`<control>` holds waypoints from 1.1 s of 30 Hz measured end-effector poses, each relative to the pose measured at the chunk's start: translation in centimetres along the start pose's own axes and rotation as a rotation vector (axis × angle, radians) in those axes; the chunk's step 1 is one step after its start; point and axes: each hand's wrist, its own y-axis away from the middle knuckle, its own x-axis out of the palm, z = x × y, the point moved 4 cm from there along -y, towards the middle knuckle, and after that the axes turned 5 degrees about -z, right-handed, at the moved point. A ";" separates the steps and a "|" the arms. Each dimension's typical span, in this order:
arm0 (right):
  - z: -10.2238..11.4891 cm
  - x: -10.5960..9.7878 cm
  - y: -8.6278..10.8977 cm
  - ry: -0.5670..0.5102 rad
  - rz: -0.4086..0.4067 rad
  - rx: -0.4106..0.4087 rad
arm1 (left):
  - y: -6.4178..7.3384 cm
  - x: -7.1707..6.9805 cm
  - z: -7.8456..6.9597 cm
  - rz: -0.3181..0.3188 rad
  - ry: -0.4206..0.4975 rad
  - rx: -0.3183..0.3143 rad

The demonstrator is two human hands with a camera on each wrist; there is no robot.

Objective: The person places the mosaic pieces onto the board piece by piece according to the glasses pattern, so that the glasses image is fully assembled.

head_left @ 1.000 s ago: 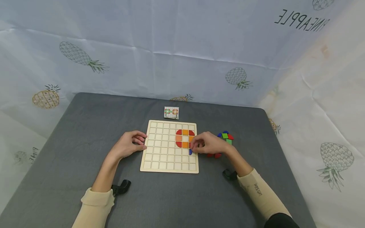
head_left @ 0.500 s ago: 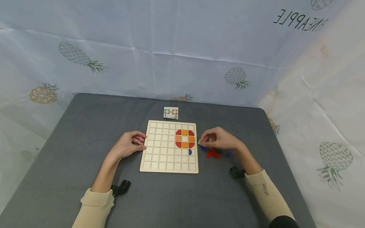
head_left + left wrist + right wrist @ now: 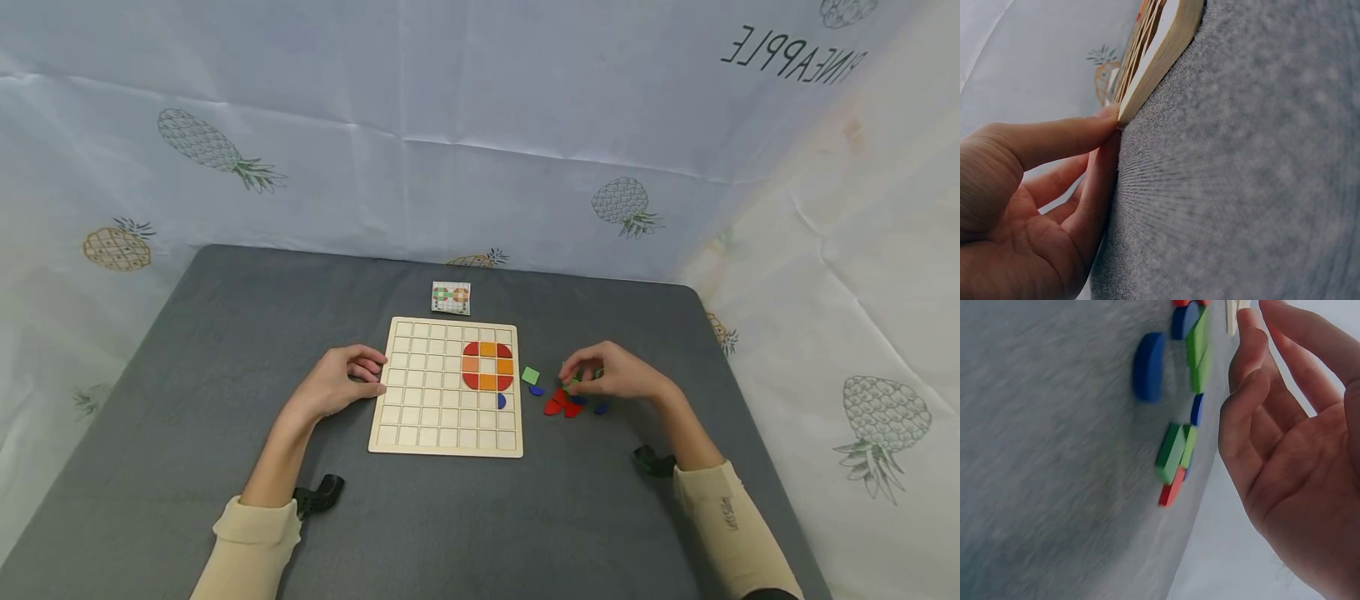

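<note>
My left hand [image 3: 341, 377] rests its thumb and fingertips against the left edge of a square wooden grid board [image 3: 370, 440]; the left wrist view shows the thumb [image 3: 1063, 137] at the board's rim [image 3: 1154, 81]. My right hand [image 3: 621, 372] is over a loose pile of coloured pieces, fingers bent and no piece visible between them. Red pieces [image 3: 559, 402] lie below its fingertips, along with blue half-rounds [image 3: 1149, 367] and green squares [image 3: 1171, 453]. Red corner pieces and orange squares [image 3: 487, 382] form a ring on the board. A blue half-round [image 3: 501, 402] sits just below the ring.
A small printed pattern card [image 3: 451, 297] lies behind the board. A single green square [image 3: 530, 376] and a blue piece [image 3: 536, 390] lie between board and pile. The grey table [image 3: 450, 533] meets a pineapple-print curtain [image 3: 360, 192] at the back.
My right hand has moved right, from the board's right side to the pile. A green square, at its fingertips half a second ago, now lies by the board. My left hand stays put.
</note>
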 end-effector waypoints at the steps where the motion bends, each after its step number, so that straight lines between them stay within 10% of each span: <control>1: -0.2 0.0 0.2 0.007 0.007 0.003 | 0.0 0.0 0.0 -0.001 -0.001 0.001; 33: -2.5 0.4 1.8 0.061 -0.008 0.098 | -0.2 0.2 0.6 -0.004 -0.010 0.010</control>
